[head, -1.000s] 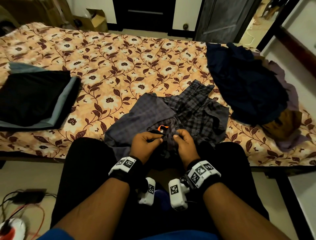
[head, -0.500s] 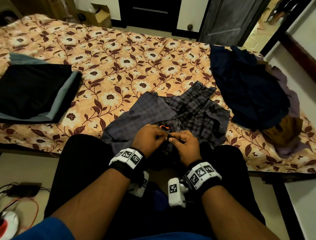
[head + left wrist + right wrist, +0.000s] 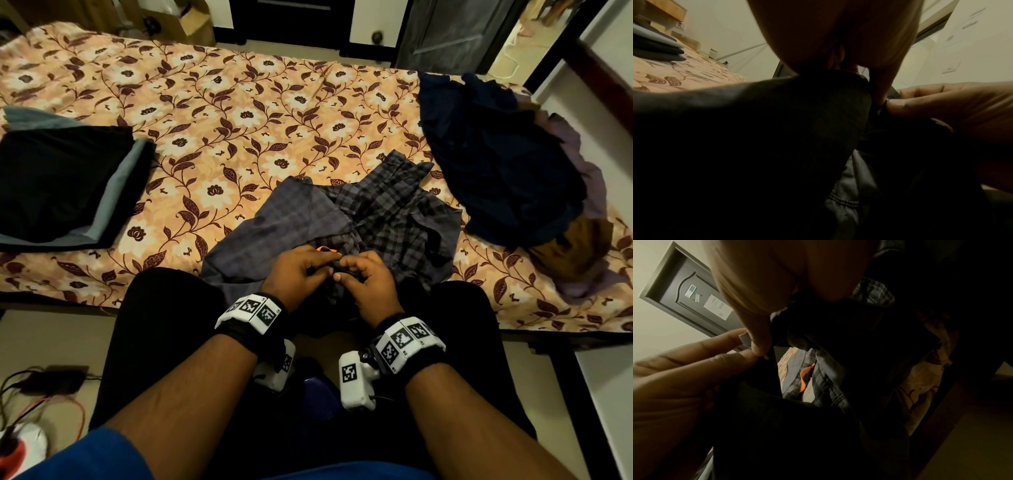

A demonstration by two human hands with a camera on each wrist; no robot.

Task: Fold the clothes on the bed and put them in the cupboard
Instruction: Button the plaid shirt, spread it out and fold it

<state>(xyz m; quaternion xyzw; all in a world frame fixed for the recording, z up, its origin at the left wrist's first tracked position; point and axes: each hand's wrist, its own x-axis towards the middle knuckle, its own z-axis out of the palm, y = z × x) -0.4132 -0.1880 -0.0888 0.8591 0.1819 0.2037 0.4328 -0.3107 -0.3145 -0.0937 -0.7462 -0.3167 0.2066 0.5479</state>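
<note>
Closer together than before, both hands, left hand and right hand, pinch the crumpled plaid shirt.

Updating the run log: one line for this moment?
stage: folding | left hand: pinches plaid shirt | right hand: pinches same | folded stack: bed's left

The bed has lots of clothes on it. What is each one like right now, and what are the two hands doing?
checked shirt: crumpled, unfolded, at the bed's near edge.
left hand: pinches the shirt.
right hand: pinches the shirt, fingertips meeting the left's.
folded stack: black on grey, flat and neat.
dark pile: heaped, unfolded.
bed: covered by a floral sheet.
</note>
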